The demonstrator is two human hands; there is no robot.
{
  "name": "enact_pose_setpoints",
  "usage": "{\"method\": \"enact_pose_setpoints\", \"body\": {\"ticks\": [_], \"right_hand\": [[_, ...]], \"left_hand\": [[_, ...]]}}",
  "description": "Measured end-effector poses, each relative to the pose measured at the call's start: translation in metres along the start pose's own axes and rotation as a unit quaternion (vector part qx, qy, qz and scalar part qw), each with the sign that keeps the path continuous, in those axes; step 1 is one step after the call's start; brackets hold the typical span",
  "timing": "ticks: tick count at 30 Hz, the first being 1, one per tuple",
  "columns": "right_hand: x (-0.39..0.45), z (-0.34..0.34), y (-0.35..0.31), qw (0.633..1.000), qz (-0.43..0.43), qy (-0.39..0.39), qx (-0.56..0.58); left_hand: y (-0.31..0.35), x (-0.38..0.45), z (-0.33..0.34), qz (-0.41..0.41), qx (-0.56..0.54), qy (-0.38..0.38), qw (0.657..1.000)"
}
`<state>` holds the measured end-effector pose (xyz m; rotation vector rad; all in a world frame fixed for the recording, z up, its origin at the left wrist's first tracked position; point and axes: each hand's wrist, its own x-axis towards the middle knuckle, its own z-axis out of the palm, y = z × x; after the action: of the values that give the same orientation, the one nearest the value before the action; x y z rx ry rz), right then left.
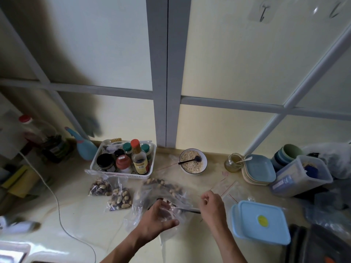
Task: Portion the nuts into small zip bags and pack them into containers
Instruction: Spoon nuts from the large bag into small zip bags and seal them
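Observation:
A large clear bag of mixed nuts [163, 186] lies open on the counter in front of me. My left hand [155, 221] grips a small clear zip bag [171, 213] at its mouth, fingers and thumb curled round it. My right hand [211, 205] pinches a thin dark utensil handle [190, 211] whose tip points into that bag. Two filled small bags of nuts [99, 186] [120, 199] lie to the left. Several empty zip bags with red seals [226, 186] lie behind my right hand. A light blue lidded container [260, 222] sits at the right.
A white basket of bottles and jars [123, 160] stands behind the nuts. Further right are a bowl of oats with a black spoon [192, 161], a small jar [233, 162], stacked blue plates [259, 169] and a clear tub [302, 177]. A white cable [57, 198] crosses the counter at left.

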<state>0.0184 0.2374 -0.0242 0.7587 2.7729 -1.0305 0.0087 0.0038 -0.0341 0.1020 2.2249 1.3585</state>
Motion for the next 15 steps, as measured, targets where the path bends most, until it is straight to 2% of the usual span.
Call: {"method": "enact_pose_setpoints", "body": {"ticks": [3, 6, 8, 12, 15], "right_hand": [[0.007, 0.015, 0.023, 0.988, -0.003, -0.073, -0.136], [0.012, 0.029, 0.032, 0.967, -0.049, -0.130, -0.213], [0.013, 0.036, 0.034, 0.956, -0.048, -0.147, -0.250], [0.014, 0.046, 0.039, 0.944, -0.020, -0.165, -0.286], [0.013, 0.042, 0.034, 0.948, 0.015, -0.207, -0.240]], "left_hand": [[-0.007, 0.001, 0.001, -0.036, -0.027, 0.004, 0.999], [-0.011, 0.000, 0.001, -0.055, -0.044, 0.006, 0.998], [-0.008, -0.001, 0.000, -0.066, -0.051, 0.009, 0.996], [-0.001, -0.002, -0.006, -0.096, -0.088, -0.022, 0.991], [-0.002, 0.001, -0.014, -0.136, -0.117, -0.047, 0.983]]}}
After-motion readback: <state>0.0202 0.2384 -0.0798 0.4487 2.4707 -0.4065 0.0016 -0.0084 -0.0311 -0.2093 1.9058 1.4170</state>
